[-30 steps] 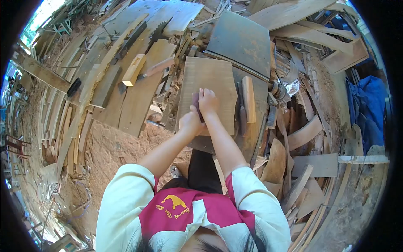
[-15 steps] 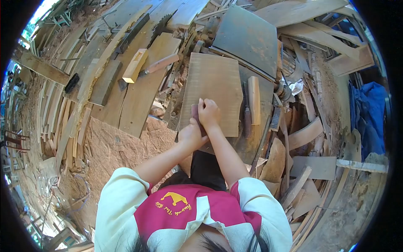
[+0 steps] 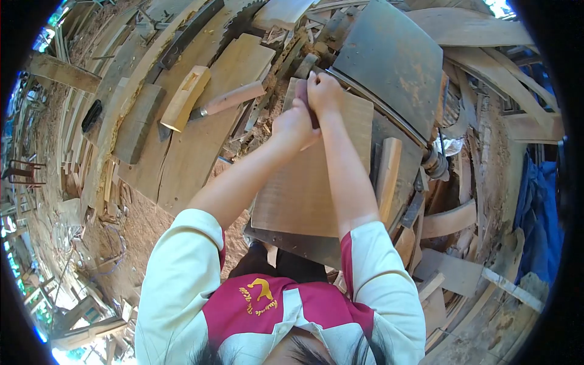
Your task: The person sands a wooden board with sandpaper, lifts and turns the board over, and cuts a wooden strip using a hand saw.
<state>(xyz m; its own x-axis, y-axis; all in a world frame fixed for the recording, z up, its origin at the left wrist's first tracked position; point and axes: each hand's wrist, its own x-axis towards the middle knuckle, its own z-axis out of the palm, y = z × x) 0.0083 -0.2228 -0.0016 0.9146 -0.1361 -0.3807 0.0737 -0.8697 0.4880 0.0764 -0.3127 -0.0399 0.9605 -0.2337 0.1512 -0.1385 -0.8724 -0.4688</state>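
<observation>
A flat wooden board [image 3: 304, 188] with faint ridges across its face lies on the metal-topped bench [image 3: 298, 242] in front of me. Both hands are closed on a small reddish-brown block [image 3: 302, 91], which looks like a sanding block, near the board's far edge. My left hand [image 3: 294, 126] grips its near end, while my right hand [image 3: 324, 93] wraps its far right side. The fingers hide much of the block, including its underside. Right of the board lies a pale wooden bar [image 3: 388, 170].
To the left, a wooden hand plane [image 3: 186, 97] and a wood-handled chisel [image 3: 231, 99] lie on planks. A saw blade [image 3: 234, 27] is behind them. A large metal plate [image 3: 392, 67] stands beyond the board. Wood offcuts and a blue tarp [image 3: 538, 207] are at the right.
My hands have slid the block away from me, from the board's near-middle part to its far edge. My arms are stretched further, and the view has shifted a little.
</observation>
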